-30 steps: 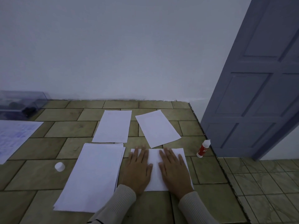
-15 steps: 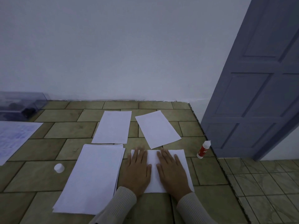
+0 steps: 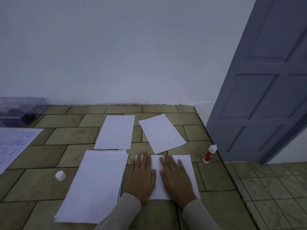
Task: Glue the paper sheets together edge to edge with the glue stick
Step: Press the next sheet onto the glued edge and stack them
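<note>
Left hand: I see the left hand (image 3: 142, 178) lower centre of frame, palm down and flat on a white paper sheet (image 3: 187, 165). Its fingers are straight and slightly spread, and the hand overlaps the sheet's left edge.
Right hand: the right hand (image 3: 176, 178) is flat on the same sheet, just beside the left, with its fingers straight and slightly spread. The fingertips of both hands are blurred.
Other sheets: a thick stack of white paper (image 3: 96, 185) lies lower left of the hands. One single white sheet (image 3: 116, 131) lies above that stack. A tilted white sheet (image 3: 162, 134) lies above the hands, its lower corner near the pressed sheet.
Glue stick: the red-and-white glue stick (image 3: 209, 154) stands right of the pressed sheet, near the edge of the tan tiled surface (image 3: 66, 135).
Cap: I note a small white round cap (image 3: 60, 175) left of the stack, well apart from the stick.
Surroundings: a grey panelled door (image 3: 265, 97) is on the right and a written-on sheet (image 3: 13, 143) at the left edge.
</note>
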